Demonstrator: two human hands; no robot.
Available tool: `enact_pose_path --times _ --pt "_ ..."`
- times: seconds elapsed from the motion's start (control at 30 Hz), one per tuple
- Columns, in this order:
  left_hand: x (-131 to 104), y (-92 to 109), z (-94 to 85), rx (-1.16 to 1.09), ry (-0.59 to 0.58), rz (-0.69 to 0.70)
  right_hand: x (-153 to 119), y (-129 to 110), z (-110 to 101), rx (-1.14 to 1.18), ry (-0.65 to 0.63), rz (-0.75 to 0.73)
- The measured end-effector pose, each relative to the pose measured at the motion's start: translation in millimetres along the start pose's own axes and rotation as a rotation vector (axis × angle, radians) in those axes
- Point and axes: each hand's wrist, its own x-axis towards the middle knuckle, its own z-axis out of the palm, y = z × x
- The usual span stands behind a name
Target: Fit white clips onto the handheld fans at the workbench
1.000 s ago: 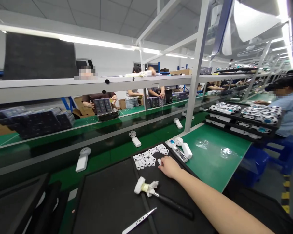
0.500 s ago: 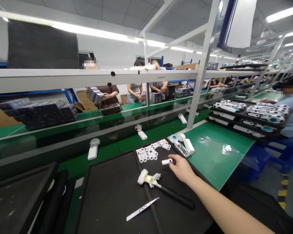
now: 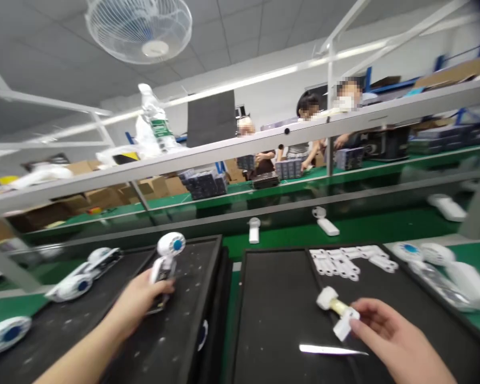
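Hands working either side of the tray seam [image 3: 231, 266]: our left hand [image 3: 142, 298] is closing around a handheld fan [image 3: 166, 261] left of it; our right hand [image 3: 384, 328] is pinching a small white part [image 3: 343, 324] right of it. We are judging that this light pinch risks dropping the part.

View swings left: ceiling fan [image 3: 138, 28] and left black tray [image 3: 104, 320] are now in frame. Left hand [image 3: 144, 296] enters, gripping a white handheld fan with blue hub [image 3: 166, 258]. Right hand [image 3: 384, 330] has pulled back from the row of white clips [image 3: 350, 261], now pinching one small white plastic piece [image 3: 344, 324].
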Motion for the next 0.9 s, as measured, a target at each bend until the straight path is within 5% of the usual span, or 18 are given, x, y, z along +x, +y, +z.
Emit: enact_pose_path --times 0.1,0.27,0.37,0.77,0.9 --pt "-15.8 9.7 14.3 -0.140 -0.267 -0.047 -13.3 -19.3 27.7 0.087 -0.148 0.054" --pt "-62.0 19.0 91.8 -0.265 -0.694 -0.046 -41.0 -69.2 93.2 0.354 -0.212 0.096" --pt "-87.1 16.3 117.5 -0.280 -0.829 0.026 -40.7 -80.7 113.5 0.451 -0.215 0.148" --pt "-108.8 7.1 144.4 0.002 -0.540 0.165 -43.3 -71.5 106.6 0.325 -0.134 0.156" --pt "-98.7 -2.9 143.3 -0.083 -0.584 0.177 -34.5 -59.5 94.7 0.163 -0.316 -0.066"
